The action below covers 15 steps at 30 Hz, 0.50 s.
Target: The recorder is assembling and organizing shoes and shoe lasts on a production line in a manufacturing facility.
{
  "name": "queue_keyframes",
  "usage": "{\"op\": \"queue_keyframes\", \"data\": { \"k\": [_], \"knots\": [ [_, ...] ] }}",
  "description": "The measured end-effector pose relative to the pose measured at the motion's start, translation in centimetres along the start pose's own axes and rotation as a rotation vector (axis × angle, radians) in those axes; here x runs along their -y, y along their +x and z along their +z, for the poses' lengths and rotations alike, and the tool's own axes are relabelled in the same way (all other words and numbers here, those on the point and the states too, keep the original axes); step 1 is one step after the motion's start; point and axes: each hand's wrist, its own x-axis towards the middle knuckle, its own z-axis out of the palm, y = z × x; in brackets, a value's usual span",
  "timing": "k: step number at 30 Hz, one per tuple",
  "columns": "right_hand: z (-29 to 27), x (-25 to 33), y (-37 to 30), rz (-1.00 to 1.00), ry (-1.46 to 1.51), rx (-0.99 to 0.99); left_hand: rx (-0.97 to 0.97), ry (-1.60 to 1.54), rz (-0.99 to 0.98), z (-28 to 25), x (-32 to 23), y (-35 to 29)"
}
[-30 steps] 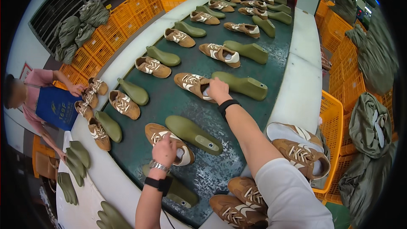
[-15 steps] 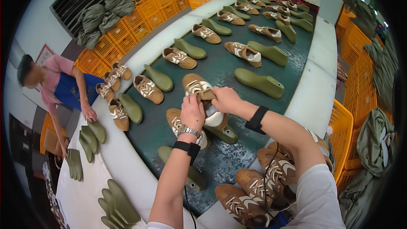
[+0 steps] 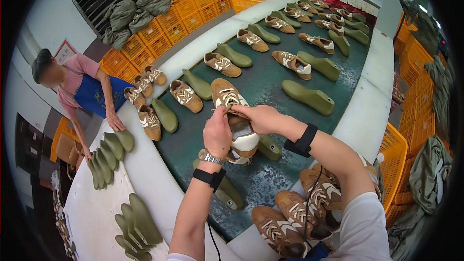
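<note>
A brown suede sneaker [image 3: 223, 89] with white laces and a white heel points away from me above the green belt. My left hand [image 3: 217, 133] and my right hand [image 3: 263, 119] are both closed on it, fingertips meeting where the laces end by the tongue. Whether they pinch the laces or the tongue is hidden. Its opening faces me between my hands. Below it, a second sneaker is mostly covered. A green shoe last [image 3: 269, 148] lies right beside it, and another last [image 3: 228, 191] is partly behind my left wrist.
Sneakers and green lasts lie paired along the belt [image 3: 263, 183]. Several sneakers [image 3: 278, 234] stand near my right elbow. At left, a co-worker's hand [image 3: 115, 121] touches a row of lasts on the white table [image 3: 92, 212]. Orange crates [image 3: 392, 159] line the right side.
My fingers have come closer together at the sneaker's laces, and its opening shows more. The co-worker's lasts now stand in one row. The view has shifted slightly.
</note>
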Motion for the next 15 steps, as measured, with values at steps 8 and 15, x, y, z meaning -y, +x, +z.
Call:
{"op": "queue_keyframes", "data": {
  "k": [8, 15],
  "knots": [
    [1.1, -0.2, -2.1, -0.166, 0.045, 0.059, 0.128, -0.004, -0.201, -0.2, 2.3, -0.2],
    [0.1, 0.2, -2.3, -0.101, 0.223, -0.234, 0.182, -0.138, -0.015, -0.4, -0.4, 0.5]
  ]
}}
